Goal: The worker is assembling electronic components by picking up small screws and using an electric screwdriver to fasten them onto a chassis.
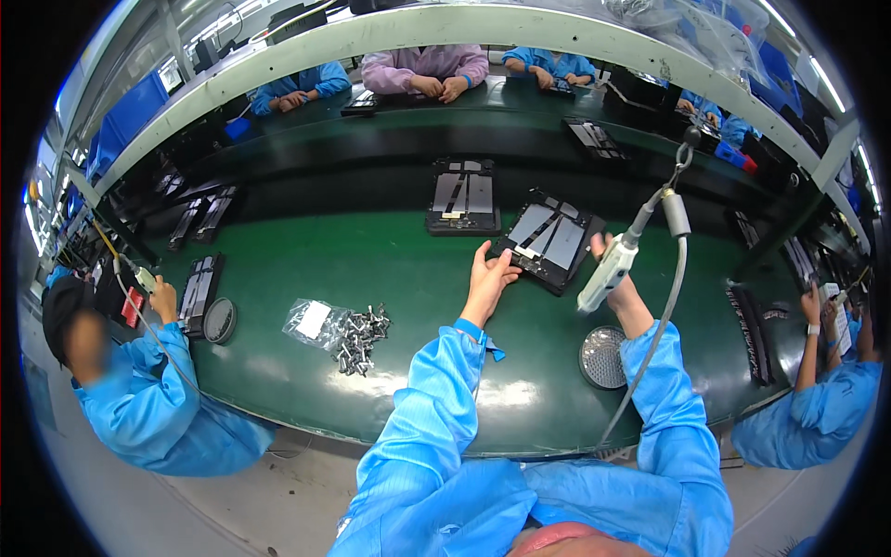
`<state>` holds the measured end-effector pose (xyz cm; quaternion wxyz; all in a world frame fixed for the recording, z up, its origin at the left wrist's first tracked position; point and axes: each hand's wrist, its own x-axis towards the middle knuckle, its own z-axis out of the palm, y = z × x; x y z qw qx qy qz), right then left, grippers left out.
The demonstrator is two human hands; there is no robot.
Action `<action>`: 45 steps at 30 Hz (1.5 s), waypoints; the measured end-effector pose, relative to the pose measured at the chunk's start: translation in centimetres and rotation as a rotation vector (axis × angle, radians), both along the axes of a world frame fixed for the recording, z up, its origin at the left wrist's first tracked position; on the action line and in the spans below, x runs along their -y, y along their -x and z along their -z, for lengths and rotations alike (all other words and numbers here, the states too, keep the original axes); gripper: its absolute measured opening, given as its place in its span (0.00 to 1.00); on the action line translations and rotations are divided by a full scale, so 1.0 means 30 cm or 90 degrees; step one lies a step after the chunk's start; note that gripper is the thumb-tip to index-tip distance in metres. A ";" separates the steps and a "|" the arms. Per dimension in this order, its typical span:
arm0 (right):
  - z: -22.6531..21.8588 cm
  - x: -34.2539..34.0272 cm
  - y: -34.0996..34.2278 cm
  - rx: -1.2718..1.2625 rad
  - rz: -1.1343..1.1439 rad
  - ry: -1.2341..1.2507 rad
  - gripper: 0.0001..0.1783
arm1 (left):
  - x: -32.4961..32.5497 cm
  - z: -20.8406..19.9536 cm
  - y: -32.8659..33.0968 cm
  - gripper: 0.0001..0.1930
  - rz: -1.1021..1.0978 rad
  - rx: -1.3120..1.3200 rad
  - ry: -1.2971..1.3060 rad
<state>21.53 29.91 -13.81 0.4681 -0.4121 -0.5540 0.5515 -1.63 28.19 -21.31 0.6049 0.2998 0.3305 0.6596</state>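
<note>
An opened tablet [549, 237], with grey battery cells and dark boards showing, is tilted on the green bench in front of me. My left hand [489, 280] grips its near left corner, thumb on top. At the tablet's right edge are the fingertips of my right hand [624, 290]; most of that hand is hidden by a white electric screwdriver [608, 274] hanging on a hook and cable. A second opened tablet [463, 197] lies flat just beyond, to the left. By my right forearm sits a round dish [603, 357] with a gridded, metallic-looking surface.
A pile of small screws [360, 339] lies left of my arms beside a clear plastic bag [312, 322]. A metal shelf beam [445, 28] crosses overhead. Co-workers sit at left, right and across the bench. A dark strip [748, 334] rests at right.
</note>
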 end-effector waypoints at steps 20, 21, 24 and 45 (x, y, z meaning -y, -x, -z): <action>-0.091 0.324 -0.092 -0.051 0.181 -0.315 0.20 | 0.838 -0.100 0.011 0.28 -0.147 -0.400 0.093; -0.072 0.317 -0.108 -0.036 0.187 -0.334 0.19 | 0.890 -0.093 0.014 0.27 -0.150 -0.423 0.106; -0.060 0.315 -0.136 0.014 0.179 -0.298 0.19 | 0.996 -0.065 0.127 0.21 -0.050 -0.688 0.044; -0.005 0.381 -0.188 -0.192 0.037 -0.188 0.18 | 1.082 -0.189 0.313 0.17 -0.590 -1.327 0.237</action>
